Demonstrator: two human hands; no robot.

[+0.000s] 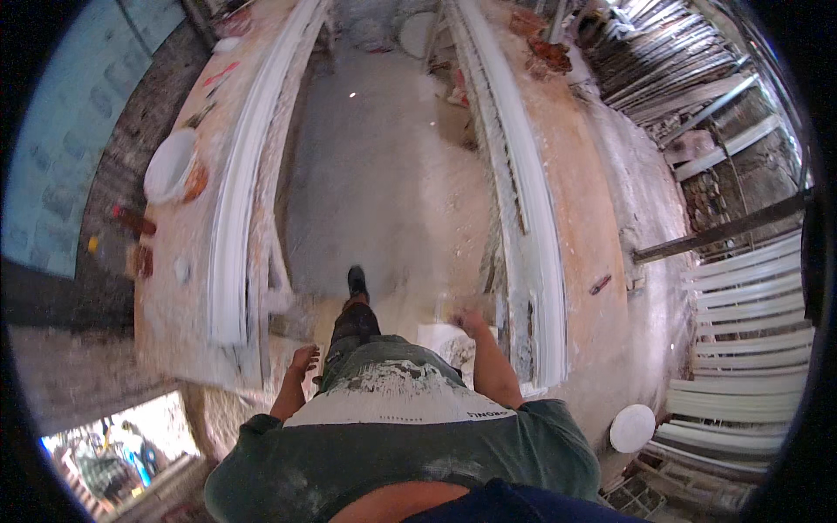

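Your left hand (305,357) hangs lower centre, fingers loosely parted, seemingly empty; your right hand (469,322) blurs, its grip unreadable. Outward, long white moulding strips (231,261) already line both benches (597,227), frame left and right; what remains, I can't tell.

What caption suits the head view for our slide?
Person's left hand and right hand apart, between two benches bearing white strips.

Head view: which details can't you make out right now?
In the head view:
- Right hand: motion blur hides its grip.
- Second foot: hidden behind the shirt.
- Left long white strip: far end cut off by the top edge.
- Small red object: too small to identify.
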